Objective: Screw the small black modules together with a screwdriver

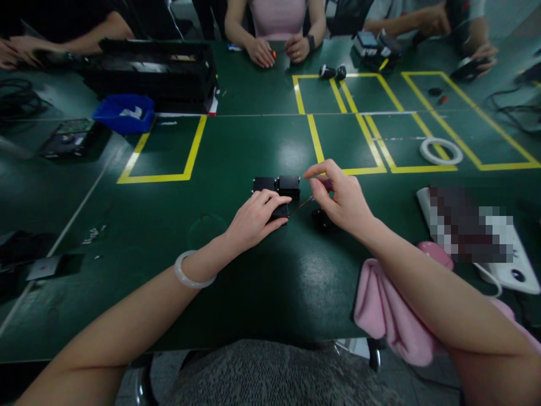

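Observation:
Several small black blocks lie together on the green table [236,152]. My left hand [257,219] is closed on the nearest black block [279,211], its fingers over the top and the thumb along the near side. Just beyond it sit two more black blocks, one on the left [264,183] and one on the right [289,184]. In my right hand [338,194] is a screwdriver [328,185], pinched by its dark handle, with the thin shaft pointing left to the held block's right end. Below that hand lies a black object [322,220], partly covered.
A white power strip [518,254] and a pink cloth [393,304] are at the right. Farther off are a white tape ring [441,151], a blue bin [125,113] and a black rack [169,79]. Other people's hands [262,52] show across the table.

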A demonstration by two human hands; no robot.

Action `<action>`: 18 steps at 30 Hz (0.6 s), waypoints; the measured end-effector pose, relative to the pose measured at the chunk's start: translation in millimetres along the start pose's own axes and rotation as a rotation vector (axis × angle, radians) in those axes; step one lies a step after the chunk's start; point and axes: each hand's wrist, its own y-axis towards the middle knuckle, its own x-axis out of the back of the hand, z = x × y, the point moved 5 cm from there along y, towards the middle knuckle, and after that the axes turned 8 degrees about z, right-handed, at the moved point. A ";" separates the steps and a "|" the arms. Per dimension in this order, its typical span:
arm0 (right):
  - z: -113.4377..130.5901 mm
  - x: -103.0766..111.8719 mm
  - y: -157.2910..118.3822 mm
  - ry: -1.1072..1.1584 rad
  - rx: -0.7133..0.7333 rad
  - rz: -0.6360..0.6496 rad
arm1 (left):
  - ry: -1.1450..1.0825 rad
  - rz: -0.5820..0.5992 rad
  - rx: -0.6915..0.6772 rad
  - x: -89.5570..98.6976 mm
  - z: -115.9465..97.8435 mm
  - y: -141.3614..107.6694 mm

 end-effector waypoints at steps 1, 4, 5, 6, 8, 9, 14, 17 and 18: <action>-0.5 -0.6 0.0 0.020 0.000 -0.007 | 0.000 0.001 0.000 -0.2 0.1 0.1; -6.7 -4.2 -0.3 0.105 -0.032 -0.029 | 0.000 -0.001 0.002 -0.5 1.5 0.1; -10.2 -6.0 -0.5 0.130 -0.053 -0.036 | 0.000 -0.002 0.004 -0.3 2.2 -0.1; -13.9 -7.4 -0.8 0.153 -0.071 -0.054 | -0.001 -0.005 0.007 0.0 3.0 -0.4; -20.9 -11.3 -1.3 0.198 -0.092 -0.072 | -0.002 -0.008 0.019 1.1 4.8 -1.1; -24.3 -13.5 -1.5 0.212 -0.100 -0.074 | -0.003 -0.009 0.024 1.8 5.6 -1.6; -38.1 -21.6 -1.6 0.256 -0.151 -0.080 | -0.013 -0.008 0.036 4.4 8.0 -3.1; -41.8 -24.1 -1.3 0.291 -0.159 -0.084 | -0.006 -0.005 0.044 4.8 8.7 -3.2; -42.5 -24.5 -1.2 0.299 -0.162 -0.087 | -0.006 -0.007 0.044 4.9 8.7 -3.2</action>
